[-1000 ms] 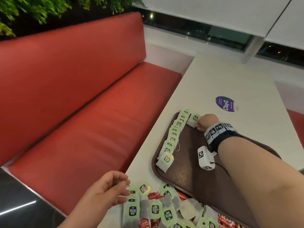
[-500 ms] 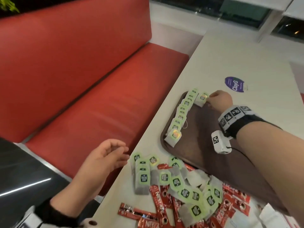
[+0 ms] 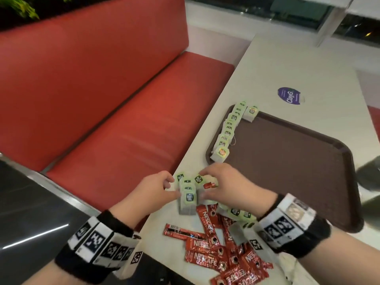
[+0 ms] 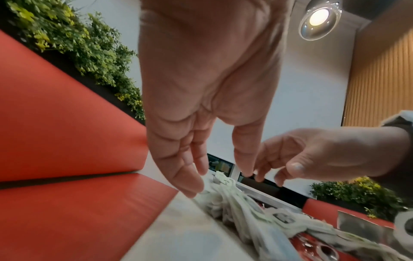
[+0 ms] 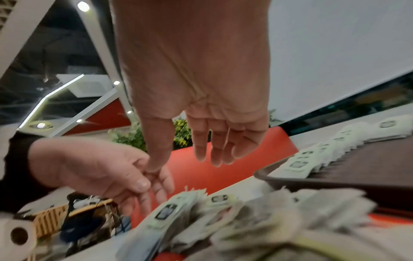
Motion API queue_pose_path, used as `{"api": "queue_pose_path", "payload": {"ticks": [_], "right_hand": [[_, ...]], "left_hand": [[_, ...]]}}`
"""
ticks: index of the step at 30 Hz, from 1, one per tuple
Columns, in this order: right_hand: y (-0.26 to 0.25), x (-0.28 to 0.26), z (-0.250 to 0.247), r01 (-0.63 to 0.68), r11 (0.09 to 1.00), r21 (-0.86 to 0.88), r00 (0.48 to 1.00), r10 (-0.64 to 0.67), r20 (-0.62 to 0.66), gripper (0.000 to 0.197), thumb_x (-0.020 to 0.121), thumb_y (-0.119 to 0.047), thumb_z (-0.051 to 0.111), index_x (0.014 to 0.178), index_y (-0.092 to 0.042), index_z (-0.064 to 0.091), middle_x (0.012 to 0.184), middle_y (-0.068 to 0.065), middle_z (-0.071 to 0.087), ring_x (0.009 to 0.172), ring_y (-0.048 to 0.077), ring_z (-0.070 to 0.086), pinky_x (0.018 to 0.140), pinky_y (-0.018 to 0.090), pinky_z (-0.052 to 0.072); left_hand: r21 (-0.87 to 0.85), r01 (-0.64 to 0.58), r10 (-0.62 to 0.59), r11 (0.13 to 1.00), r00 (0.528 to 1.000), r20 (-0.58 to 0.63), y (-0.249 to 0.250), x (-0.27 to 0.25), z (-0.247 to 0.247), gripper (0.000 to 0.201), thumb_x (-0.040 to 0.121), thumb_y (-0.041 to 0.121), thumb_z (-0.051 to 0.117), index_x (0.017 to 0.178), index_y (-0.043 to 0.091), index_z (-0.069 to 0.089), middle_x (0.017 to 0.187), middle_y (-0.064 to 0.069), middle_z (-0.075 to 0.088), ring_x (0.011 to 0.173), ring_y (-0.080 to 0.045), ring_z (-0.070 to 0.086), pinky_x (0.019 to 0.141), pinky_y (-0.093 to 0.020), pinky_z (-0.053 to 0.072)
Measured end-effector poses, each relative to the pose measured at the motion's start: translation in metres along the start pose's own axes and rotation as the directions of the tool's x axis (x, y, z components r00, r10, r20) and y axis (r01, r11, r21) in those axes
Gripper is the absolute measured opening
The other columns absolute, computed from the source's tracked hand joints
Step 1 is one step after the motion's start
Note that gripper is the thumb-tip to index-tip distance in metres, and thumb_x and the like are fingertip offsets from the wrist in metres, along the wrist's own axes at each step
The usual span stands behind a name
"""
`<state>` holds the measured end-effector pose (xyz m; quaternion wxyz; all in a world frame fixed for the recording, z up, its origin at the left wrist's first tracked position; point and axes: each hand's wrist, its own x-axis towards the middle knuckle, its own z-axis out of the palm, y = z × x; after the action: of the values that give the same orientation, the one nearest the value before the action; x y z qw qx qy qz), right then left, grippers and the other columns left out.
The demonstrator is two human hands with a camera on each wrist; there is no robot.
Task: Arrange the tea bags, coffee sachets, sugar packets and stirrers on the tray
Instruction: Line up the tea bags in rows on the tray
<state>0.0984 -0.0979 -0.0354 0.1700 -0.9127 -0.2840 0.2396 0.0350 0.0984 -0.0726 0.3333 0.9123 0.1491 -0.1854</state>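
At table's near edge, beside tray (image 3: 347, 161): left hand (image 3: 152, 190) and right hand (image 3: 224, 186), fingers relaxed, grasping nothing, close round loose tea bags (image 3: 188, 197) (coffee sachets (image 3: 207, 243) heaped nearer). Risk: careless scoop tangles strings, knocks bags off edge onto bench (image 3: 123, 124).

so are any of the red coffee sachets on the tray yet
No, the tray holds only tea bags along its left edge; the coffee sachets lie on the table.

The right hand (image 3: 227, 188) hides part of the loose tea bags (image 3: 188, 197); sachets (image 3: 232, 276) run off the bottom edge.
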Motion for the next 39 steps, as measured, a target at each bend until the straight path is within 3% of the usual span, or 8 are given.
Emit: {"api": "queue_pose_path", "payload": {"ticks": [3,6,18,25,28,31,34,39], "right_hand": [[-0.015,0.015,0.019,0.024,0.978,-0.206,0.996,-0.006,0.086,0.098,0.069,-0.056,0.073,0.148,-0.024,0.025,0.146,-0.001,0.037,0.133,0.024,0.028,0.108,0.044,0.028],[-0.02,0.026,0.029,0.017,0.944,-0.33,0.996,0.014,0.093,0.106,0.063,-0.056,0.076,0.148,-0.023,0.02,0.14,0.002,0.042,0.126,0.027,0.033,0.1,0.048,0.029],[-0.017,0.018,0.032,-0.1,0.96,-0.26,0.993,0.081,-0.083,0.041,0.075,-0.031,0.067,0.113,-0.026,0.053,0.111,-0.002,0.05,0.108,0.021,0.039,0.09,0.04,0.029],[-0.011,0.004,0.023,-0.123,0.992,0.035,0.991,0.125,-0.05,0.014,0.081,-0.017,0.058,0.086,-0.026,0.048,0.08,-0.006,0.057,0.086,0.02,0.05,0.088,0.036,0.031],[-0.01,-0.007,0.008,-0.121,0.985,0.125,0.991,0.128,-0.05,0.015,0.081,-0.019,0.063,0.084,-0.027,0.051,0.078,-0.01,0.053,0.084,0.017,0.05,0.086,0.035,0.035],[-0.008,-0.018,-0.008,-0.103,0.981,0.165,0.99,0.117,-0.073,0.016,0.079,-0.021,0.067,0.082,-0.028,0.054,0.083,-0.009,0.056,0.087,0.017,0.054,0.087,0.036,0.04],[-0.008,-0.033,-0.025,-0.036,0.974,0.223,0.994,0.059,-0.094,0.013,0.078,-0.018,0.071,0.084,-0.023,0.061,0.089,-0.003,0.064,0.074,0.004,0.056,0.073,0.024,0.044],[-0.005,-0.057,-0.042,0.032,0.946,0.321,0.994,0.004,-0.113,0.014,0.08,-0.003,0.066,0.086,-0.016,0.066,0.071,-0.01,0.061,0.052,-0.007,0.053,0.048,0.007,0.037]], "left_hand": [[-0.005,-0.035,0.036,0.999,0.999,0.028,0.005,0.002,0.01,0.046,0.078,0.036,0.073,0.118,0.026,0.054,0.113,0.008,0.057,0.094,-0.011,0.057,0.074,-0.022,0.043],[-0.032,-0.07,0.072,0.997,0.996,0.051,0.01,0.003,0.018,0.051,0.077,0.03,0.075,0.123,0.022,0.054,0.118,0.005,0.057,0.096,-0.014,0.059,0.081,-0.025,0.047],[-0.211,-0.114,0.144,0.971,0.981,0.133,0.017,0.004,0.022,0.064,0.069,0.031,0.082,0.122,0.025,0.047,0.098,0.012,0.053,0.077,-0.007,0.058,0.058,-0.015,0.042],[-0.091,-0.175,0.185,0.98,0.976,0.118,0.023,0.002,0.017,0.061,0.071,0.037,0.079,0.124,0.027,0.051,0.105,0.011,0.05,0.079,-0.003,0.048,0.061,-0.016,0.037],[-0.049,-0.262,0.265,0.964,0.961,0.075,0.03,-0.002,0.011,0.06,0.072,0.041,0.077,0.125,0.031,0.053,0.114,0.015,0.051,0.102,-0.006,0.045,0.083,-0.022,0.039],[-0.189,-0.353,0.373,0.916,0.925,0.079,0.043,-0.01,0.006,0.055,0.075,0.033,0.077,0.125,0.031,0.056,0.118,0.016,0.056,0.11,-0.003,0.05,0.096,-0.022,0.041],[-0.384,-0.369,0.45,0.847,0.881,0.148,0.058,-0.017,0.004,0.033,0.081,0.019,0.072,0.11,0.031,0.061,0.106,0.014,0.066,0.098,-0.001,0.061,0.086,-0.012,0.045],[-0.747,-0.056,0.487,0.663,0.79,0.373,0.082,-0.03,0.01,0.024,0.094,0.007,0.052,0.113,0.021,0.055,0.106,-0.008,0.063,0.097,-0.021,0.061,0.079,-0.027,0.053]]}}
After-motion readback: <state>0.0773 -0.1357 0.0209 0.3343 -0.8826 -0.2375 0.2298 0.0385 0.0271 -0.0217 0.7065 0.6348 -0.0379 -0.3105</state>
